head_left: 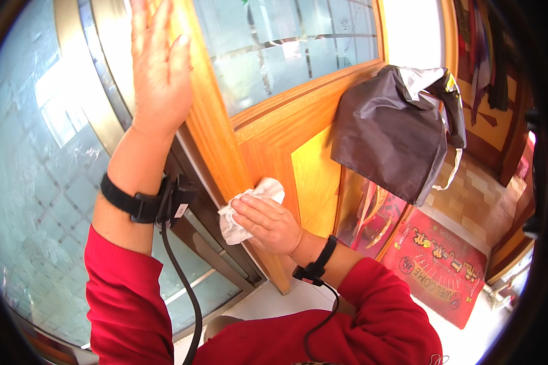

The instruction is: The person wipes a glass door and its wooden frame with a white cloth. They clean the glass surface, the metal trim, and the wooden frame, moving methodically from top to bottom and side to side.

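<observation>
White crumpled cloth (245,210), judged soft, light and easily bunched, is pressed against the wooden door's (268,140) front edge by the right hand (266,224), fingers together over its folds, while the left hand (159,73) is laid flat above, fingers together.

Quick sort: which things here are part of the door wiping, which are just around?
In use:
- white cloth, pressed to the door by the right hand
- wooden door, edge being wiped
- left hand, flat against the door's upper frame

Just around:
- dark bag hanging on the door
- red doormat
</observation>
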Action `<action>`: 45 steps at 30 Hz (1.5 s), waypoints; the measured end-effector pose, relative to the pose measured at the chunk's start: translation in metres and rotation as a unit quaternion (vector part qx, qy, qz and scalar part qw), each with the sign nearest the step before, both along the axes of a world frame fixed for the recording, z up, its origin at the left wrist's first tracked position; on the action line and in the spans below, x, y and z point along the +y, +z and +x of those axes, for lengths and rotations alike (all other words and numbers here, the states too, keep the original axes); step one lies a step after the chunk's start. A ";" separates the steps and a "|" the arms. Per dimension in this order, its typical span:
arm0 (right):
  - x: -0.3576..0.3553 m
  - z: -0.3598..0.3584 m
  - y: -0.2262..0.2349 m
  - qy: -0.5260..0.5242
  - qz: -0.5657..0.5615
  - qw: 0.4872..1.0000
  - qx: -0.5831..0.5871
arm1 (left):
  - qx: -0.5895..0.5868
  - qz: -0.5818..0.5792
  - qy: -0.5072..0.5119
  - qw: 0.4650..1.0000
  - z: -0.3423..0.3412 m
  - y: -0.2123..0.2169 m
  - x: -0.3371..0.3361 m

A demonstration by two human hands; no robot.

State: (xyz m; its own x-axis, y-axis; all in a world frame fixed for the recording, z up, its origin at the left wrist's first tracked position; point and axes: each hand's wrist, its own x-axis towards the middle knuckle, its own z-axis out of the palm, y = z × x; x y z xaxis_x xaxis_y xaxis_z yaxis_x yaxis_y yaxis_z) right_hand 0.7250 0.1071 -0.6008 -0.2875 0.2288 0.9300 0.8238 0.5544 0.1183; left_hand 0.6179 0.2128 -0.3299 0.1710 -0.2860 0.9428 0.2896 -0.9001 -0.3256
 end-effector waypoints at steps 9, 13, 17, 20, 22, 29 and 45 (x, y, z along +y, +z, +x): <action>0.039 0.054 0.059 -0.076 0.129 0.983 0.110 | 0.010 0.006 0.016 1.000 -0.003 0.001 0.001; 0.055 0.104 0.071 0.197 0.019 0.886 0.419 | 0.011 0.013 0.011 1.000 -0.002 0.000 0.001; 0.071 0.157 0.071 -0.061 0.173 0.866 0.465 | 0.005 -0.012 0.037 0.999 -0.002 -0.001 0.000; 0.083 0.171 0.072 -0.025 0.174 0.823 0.541 | 0.002 -0.017 0.027 0.999 -0.003 0.000 0.001; 0.083 0.153 0.069 -0.043 0.186 0.833 0.519 | 0.002 -0.026 0.024 0.999 -0.003 -0.001 0.000; 0.040 0.042 0.067 0.147 0.124 0.949 0.249 | 0.007 -0.016 -0.020 1.000 -0.001 -0.001 0.002; 0.050 0.003 0.046 0.038 0.091 0.969 0.226 | -0.027 0.289 0.198 0.936 -0.006 -0.003 0.008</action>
